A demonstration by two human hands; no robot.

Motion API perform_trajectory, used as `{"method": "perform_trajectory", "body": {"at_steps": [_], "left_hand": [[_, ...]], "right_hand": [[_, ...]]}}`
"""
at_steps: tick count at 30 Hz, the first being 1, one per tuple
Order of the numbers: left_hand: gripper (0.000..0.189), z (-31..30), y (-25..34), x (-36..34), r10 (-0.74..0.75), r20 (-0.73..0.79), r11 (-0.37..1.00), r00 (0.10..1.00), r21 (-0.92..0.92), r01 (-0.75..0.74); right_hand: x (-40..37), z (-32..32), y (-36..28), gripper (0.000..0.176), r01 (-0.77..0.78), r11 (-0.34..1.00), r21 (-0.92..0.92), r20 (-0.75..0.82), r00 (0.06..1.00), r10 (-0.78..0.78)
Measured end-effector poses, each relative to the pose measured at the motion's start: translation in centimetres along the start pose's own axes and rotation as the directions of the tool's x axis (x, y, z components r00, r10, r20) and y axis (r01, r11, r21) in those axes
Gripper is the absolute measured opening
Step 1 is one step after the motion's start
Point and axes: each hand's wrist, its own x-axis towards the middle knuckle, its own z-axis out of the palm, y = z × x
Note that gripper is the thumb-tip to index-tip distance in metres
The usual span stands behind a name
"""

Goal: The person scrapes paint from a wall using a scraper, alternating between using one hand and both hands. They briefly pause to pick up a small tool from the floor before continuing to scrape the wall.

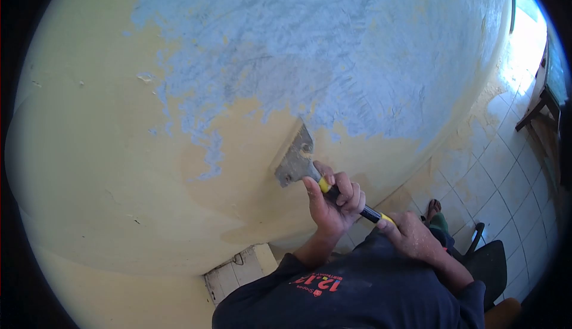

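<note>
A wide-bladed scraper (297, 161) with a black and yellow handle slants up and left, its blade edge against the yellow painted wall (250, 144). My left hand (333, 202) wraps the handle close to the blade, palm turned up and thumb along the near side. Lower down, my right hand (412, 235) closes over the handle's end. Dust coats the fingers of both hands. Above the blade, yellow paint gives way to a large bluish-grey patch (280, 61) with ragged edges.
White floor tiles (497, 162), dusty along the wall, lie at the right. A black chair (488, 269) stands beside me. Farther off is dark wooden furniture (539, 111). A pale box-like block (238, 269) sits low at the wall. A sandalled foot (434, 208) shows on the floor.
</note>
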Motion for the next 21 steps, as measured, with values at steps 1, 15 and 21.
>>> {"method": "perform_trajectory", "body": {"at_steps": [1,15,21], "left_hand": [[0.043,-0.2,-0.3,0.1,0.004,0.017,1.0,1.0,0.0,-0.004],[0.043,0.3,-0.7,0.2,-0.031,0.018,1.0,0.999,0.0,0.031],[0.042,0.2,-0.6,-0.8,-0.036,-0.007,0.999,0.999,0.01,0.036]], "right_hand": [[0.0,0.0,0.3,0.058,0.022,1.0,0.014,-0.032,0.999,-0.022],[-0.2,-0.2,1.0,0.062,0.034,0.995,0.092,-0.04,0.999,-0.031],[-0.7,-0.2,0.7,0.06,-0.002,0.993,0.118,0.02,1.0,-0.001]]}}
